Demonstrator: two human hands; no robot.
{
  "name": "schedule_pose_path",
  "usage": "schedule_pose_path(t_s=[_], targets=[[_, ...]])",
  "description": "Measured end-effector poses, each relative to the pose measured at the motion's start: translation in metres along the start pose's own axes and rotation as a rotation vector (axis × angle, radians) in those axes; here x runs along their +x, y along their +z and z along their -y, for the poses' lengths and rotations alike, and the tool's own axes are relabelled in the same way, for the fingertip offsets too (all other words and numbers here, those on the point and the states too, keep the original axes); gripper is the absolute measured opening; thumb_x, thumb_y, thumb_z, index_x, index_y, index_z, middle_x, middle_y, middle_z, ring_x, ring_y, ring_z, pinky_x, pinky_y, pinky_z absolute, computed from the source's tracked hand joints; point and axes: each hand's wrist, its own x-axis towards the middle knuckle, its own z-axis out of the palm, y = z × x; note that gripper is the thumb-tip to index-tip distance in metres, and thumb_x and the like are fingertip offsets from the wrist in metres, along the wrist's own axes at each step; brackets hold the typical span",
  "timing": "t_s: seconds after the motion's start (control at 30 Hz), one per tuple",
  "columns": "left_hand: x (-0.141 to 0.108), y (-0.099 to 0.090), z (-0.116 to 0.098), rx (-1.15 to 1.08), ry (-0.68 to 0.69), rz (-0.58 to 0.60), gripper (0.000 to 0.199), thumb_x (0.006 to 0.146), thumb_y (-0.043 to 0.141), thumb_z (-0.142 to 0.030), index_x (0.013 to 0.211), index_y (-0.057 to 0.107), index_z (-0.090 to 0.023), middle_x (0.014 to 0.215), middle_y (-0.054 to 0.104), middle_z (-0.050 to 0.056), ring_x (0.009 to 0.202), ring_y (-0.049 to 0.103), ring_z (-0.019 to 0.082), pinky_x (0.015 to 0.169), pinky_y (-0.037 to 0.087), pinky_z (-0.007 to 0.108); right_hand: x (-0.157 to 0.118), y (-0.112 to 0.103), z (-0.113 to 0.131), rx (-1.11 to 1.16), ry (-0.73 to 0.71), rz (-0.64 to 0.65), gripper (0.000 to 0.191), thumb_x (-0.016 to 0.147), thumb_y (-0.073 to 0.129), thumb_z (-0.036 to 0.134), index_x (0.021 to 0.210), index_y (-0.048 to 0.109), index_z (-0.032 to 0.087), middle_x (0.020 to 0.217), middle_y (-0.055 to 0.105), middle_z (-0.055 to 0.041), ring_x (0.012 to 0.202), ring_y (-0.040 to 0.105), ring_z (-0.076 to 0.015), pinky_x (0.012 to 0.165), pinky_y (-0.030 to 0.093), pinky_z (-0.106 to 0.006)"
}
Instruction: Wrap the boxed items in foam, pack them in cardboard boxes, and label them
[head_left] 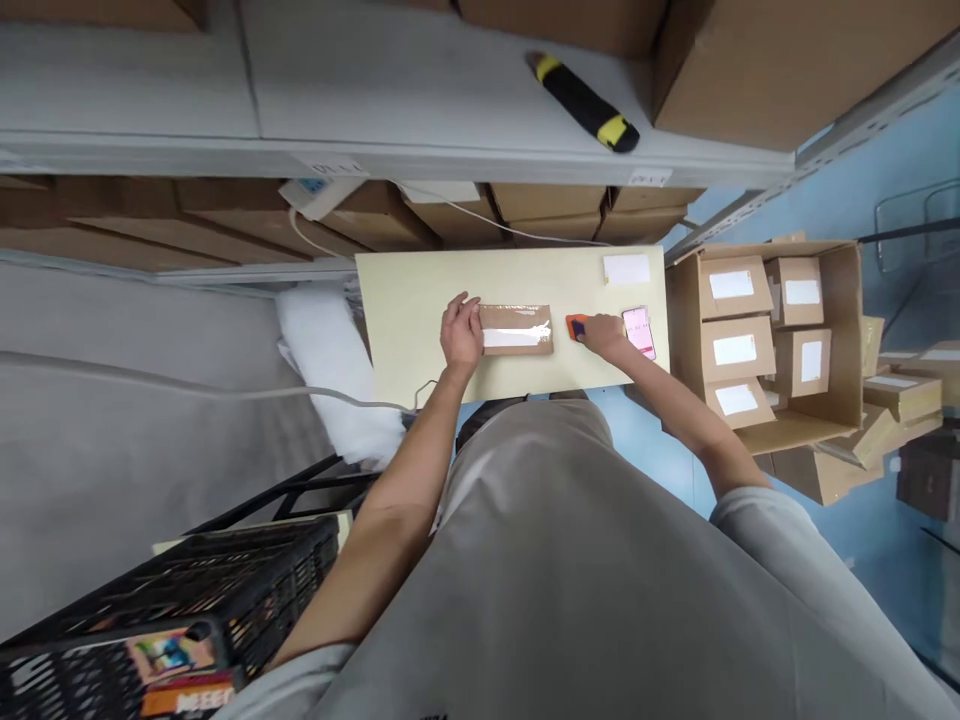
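Note:
A small brown cardboard box [516, 346] lies on the cream tabletop [420, 290], with clear tape shining on it and a white strip along its top. At the box's left end, my left hand [461, 332] grips it, fingers bent over the edge. To the right, apart from the box, my right hand [602, 332] is closed around a small orange and dark blue tool [576, 327]; its exact kind is too small to make out. Beside my right wrist is a phone [639, 332] with a lit pink screen.
A white label sheet [626, 269] lies at the table's back right. Right of the table stands a large open carton [840, 350] holding several labelled boxes. A black and yellow utility knife [585, 102] rests on the shelf above. Black crates [225, 590] stand at lower left.

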Motion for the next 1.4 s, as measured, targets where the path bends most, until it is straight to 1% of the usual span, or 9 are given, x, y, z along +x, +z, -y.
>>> schedule_pose_path(t_s=[0.2,0.33,0.47,0.6,0.73,0.87,1.0,1.23,1.4], targets=[[0.017,-0.023,-0.067,-0.041,0.199,-0.104,0.026,0.104,0.061,-0.023,0.112,0.086,-0.024,0.139,0.082,0.011,0.141,0.07,0.034,0.129,0.05,0.059,-0.04,-0.061,0.007,0.118,0.054,-0.385,0.049,0.118,0.051,0.047,0.14,0.069,0.007,0.129,0.082,-0.0273,0.121,0.079,-0.039,0.097,0.061,-0.041],[0.055,-0.058,-0.143,-0.204,0.503,-0.294,0.015,0.106,0.069,-0.028,0.107,0.084,-0.028,0.127,0.085,0.007,0.136,0.072,0.03,0.123,0.056,0.053,-0.054,-0.132,0.036,0.178,-0.149,-0.682,0.05,0.116,0.047,0.039,0.151,0.052,0.003,0.131,0.079,-0.0288,0.117,0.078,-0.0418,0.1,0.061,-0.049],[0.105,-0.103,-0.2,-0.309,0.628,-0.396,0.019,0.105,0.064,-0.016,0.105,0.08,-0.027,0.122,0.084,0.006,0.122,0.077,0.025,0.116,0.059,0.045,-0.045,-0.207,0.072,0.114,-0.374,-0.872,0.044,0.114,0.041,0.03,0.149,0.051,0.004,0.128,0.078,-0.0277,0.119,0.076,-0.0422,0.107,0.059,-0.055],[0.127,-0.131,-0.216,-0.324,0.623,-0.409,0.019,0.104,0.064,-0.012,0.104,0.078,-0.026,0.121,0.084,0.006,0.119,0.078,0.024,0.113,0.06,0.042,-0.019,-0.26,0.1,0.012,-0.423,-0.927,0.044,0.11,0.047,0.024,0.149,0.055,0.006,0.136,0.076,-0.0286,0.134,0.07,-0.0438,0.121,0.05,-0.062],[0.114,-0.14,-0.2,-0.325,0.599,-0.421,0.011,0.103,0.071,-0.018,0.102,0.077,-0.026,0.118,0.084,0.006,0.116,0.078,0.025,0.111,0.06,0.043,0.003,-0.272,0.111,-0.025,-0.393,-0.914,0.045,0.108,0.051,0.02,0.15,0.06,0.005,0.146,0.073,-0.0282,0.146,0.062,-0.041,0.133,0.04,-0.062],[0.084,-0.136,-0.153,-0.34,0.498,-0.405,0.009,0.101,0.072,-0.019,0.099,0.077,-0.026,0.115,0.085,0.006,0.114,0.079,0.025,0.11,0.06,0.043,0.007,-0.239,0.101,0.087,-0.38,-1.086,0.055,0.111,0.044,0.026,0.163,0.051,0.009,0.167,0.059,-0.0264,0.155,0.053,-0.0403,0.137,0.033,-0.067],[0.036,-0.12,-0.084,-0.333,0.281,-0.297,0.019,0.101,0.062,-0.014,0.097,0.076,-0.025,0.116,0.084,0.007,0.117,0.079,0.025,0.113,0.06,0.044,-0.002,-0.145,0.078,0.35,-0.365,-1.23,0.057,0.117,0.035,0.039,0.17,0.044,0.018,0.17,0.055,-0.0226,0.161,0.049,-0.038,0.135,0.038,-0.066],[-0.041,-0.076,-0.014,-0.277,-0.139,-0.035,0.008,0.101,0.066,-0.025,0.104,0.073,-0.023,0.128,0.083,0.012,0.124,0.079,0.025,0.113,0.062,0.042,-0.025,0.054,0.077,0.661,-0.097,-0.751,0.063,0.116,0.038,0.042,0.168,0.045,0.007,0.167,0.059,-0.0296,0.158,0.056,-0.0347,0.132,0.048,-0.056],[-0.044,-0.037,-0.011,-0.217,-0.266,0.045,0.032,0.105,0.064,-0.033,0.136,0.066,-0.022,0.146,0.078,0.018,0.131,0.078,0.029,0.115,0.062,0.046,-0.015,0.09,0.101,0.698,0.026,-0.546,0.079,0.118,0.037,0.053,0.177,0.03,0.001,0.178,0.047,-0.0323,0.163,0.055,-0.0346,0.126,0.053,-0.046]])
